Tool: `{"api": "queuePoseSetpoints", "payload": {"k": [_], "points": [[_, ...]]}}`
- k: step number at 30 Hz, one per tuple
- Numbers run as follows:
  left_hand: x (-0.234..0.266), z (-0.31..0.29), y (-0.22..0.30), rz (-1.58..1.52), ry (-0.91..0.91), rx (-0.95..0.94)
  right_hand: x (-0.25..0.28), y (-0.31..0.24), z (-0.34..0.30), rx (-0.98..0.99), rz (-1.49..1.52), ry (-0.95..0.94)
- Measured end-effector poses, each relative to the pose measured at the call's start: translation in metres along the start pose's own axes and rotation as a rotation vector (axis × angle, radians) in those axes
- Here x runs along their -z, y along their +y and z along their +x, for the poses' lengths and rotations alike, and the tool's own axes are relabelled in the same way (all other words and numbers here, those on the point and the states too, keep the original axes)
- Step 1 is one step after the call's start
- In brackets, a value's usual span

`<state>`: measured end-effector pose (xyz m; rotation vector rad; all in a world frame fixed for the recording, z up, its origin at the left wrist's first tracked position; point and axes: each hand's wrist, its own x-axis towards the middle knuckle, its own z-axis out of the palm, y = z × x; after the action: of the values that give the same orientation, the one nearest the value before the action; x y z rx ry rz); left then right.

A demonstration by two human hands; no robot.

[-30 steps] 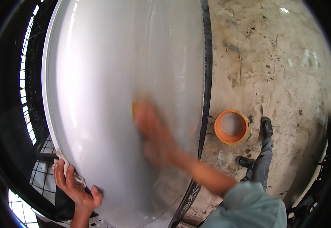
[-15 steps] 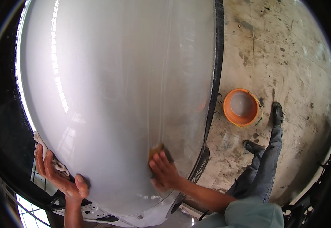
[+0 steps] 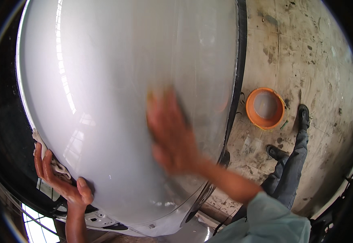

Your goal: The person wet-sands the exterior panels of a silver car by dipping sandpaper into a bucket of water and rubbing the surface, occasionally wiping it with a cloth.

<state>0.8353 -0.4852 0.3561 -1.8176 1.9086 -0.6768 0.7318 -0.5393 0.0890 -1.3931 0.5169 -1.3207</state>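
One white car panel (image 3: 115,89), glossy, fills left and centre of frame. Right hand (image 3: 172,133), blurred, fingers spread flat, pressing one yellowish pad (image 3: 154,97) on panel at centre. Left hand (image 3: 63,178), lower left, gripping panel edge, thumb on top, one whitish rag (image 3: 57,165) under fingers. One orange bucket (image 3: 264,108) on stained concrete floor (image 3: 318,60), right of panel. Two dark shoes, right side.

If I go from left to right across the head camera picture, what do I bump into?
Left hand gripping a rag at the panel's edge → big white car panel → right hand flat on it → orange bucket on the floor → shoe.
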Motion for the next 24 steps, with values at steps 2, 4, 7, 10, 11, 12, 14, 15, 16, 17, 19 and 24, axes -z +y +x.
{"api": "queuePoseSetpoints", "payload": {"k": [2, 4, 7, 10, 11, 12, 14, 15, 16, 17, 19, 24], "points": [[-0.003, 0.000, 0.002, 0.005, 0.000, 0.001, 0.018, 0.050, 0.113, 0.153, -0.149, 0.228], [-0.009, 0.019, 0.008, -0.041, 0.031, -0.054, 0.056, 0.048, 0.140, 0.067, -0.122, 0.182], [-0.003, -0.005, 0.000, -0.001, 0.004, -0.002, 0.017, 0.023, 0.067, 0.104, -0.085, -0.011], [0.004, -0.012, 0.003, 0.022, -0.033, 0.025, 0.000, -0.003, -0.016, 0.165, -0.091, -0.162], [0.003, -0.015, 0.000, 0.004, -0.043, 0.028, -0.002, -0.003, -0.018, 0.182, -0.082, -0.133], [0.001, -0.011, 0.001, 0.000, -0.037, 0.013, 0.005, -0.008, -0.010, 0.193, -0.079, -0.106], [-0.005, 0.001, 0.007, 0.003, -0.029, -0.004, 0.023, 0.019, 0.057, 0.213, -0.096, 0.035], [-0.009, -0.001, 0.006, -0.034, -0.006, 0.011, 0.025, 0.030, 0.089, 0.238, -0.075, 0.093], [-0.012, 0.001, 0.006, -0.060, 0.012, 0.007, 0.030, 0.036, 0.109, 0.256, -0.069, 0.158], [-0.013, 0.006, 0.002, -0.089, 0.034, -0.003, 0.030, 0.036, 0.119, 0.244, -0.085, 0.218], [-0.014, 0.006, -0.003, -0.051, 0.032, -0.014, 0.020, 0.033, 0.124, 0.225, -0.102, 0.326], [-0.005, -0.007, -0.003, 0.028, -0.003, 0.035, 0.000, 0.020, -0.012, 0.076, 0.028, -0.016]]}}
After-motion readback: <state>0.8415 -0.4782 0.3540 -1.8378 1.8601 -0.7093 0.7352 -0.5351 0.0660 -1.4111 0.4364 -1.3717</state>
